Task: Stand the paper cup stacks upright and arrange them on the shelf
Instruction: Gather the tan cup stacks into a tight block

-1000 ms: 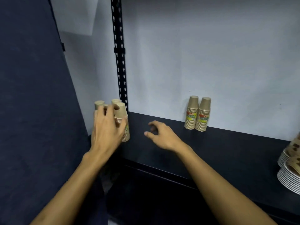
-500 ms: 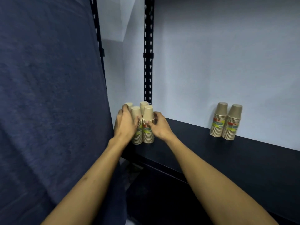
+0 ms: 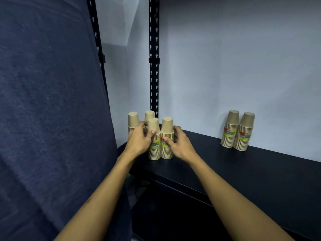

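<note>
Dark blue fabric (image 3: 48,105) fills the left third of the head-camera view, hanging like a curtain in front of a slotted black shelf upright (image 3: 97,42). Just right of it, a second slotted black upright (image 3: 153,54) runs down a pale grey wall (image 3: 234,58) to the back left corner of a black shelf (image 3: 260,180).

Four stacks of brown paper cups stand upright, bottoms up, clustered in that corner. The back-left stack (image 3: 133,120) sits nearest the fabric, with the back-right stack (image 3: 149,115) beside it, just in front of the upright. In front of them, touching side by side, stand the front-left stack (image 3: 153,143) and the front-right stack (image 3: 167,136), each with a yellow-green and red label band around its middle.

The left hand (image 3: 139,142) reaches in from the lower left, its fingers curled around the left side of the front-left stack and its thumb pressed on the stack's front. The hand hides the lower part of the back-left stack. The right hand (image 3: 182,145) reaches in from the lower right and grips the front-right stack, thumb on the label at the front and fingers wrapped around the far right side. Both bare forearms stretch up from the bottom of the frame.

Well apart to the right, against the wall, a pair of labelled cup stacks (image 3: 238,131) stands upright, touching, both leaning slightly to the right.
</note>
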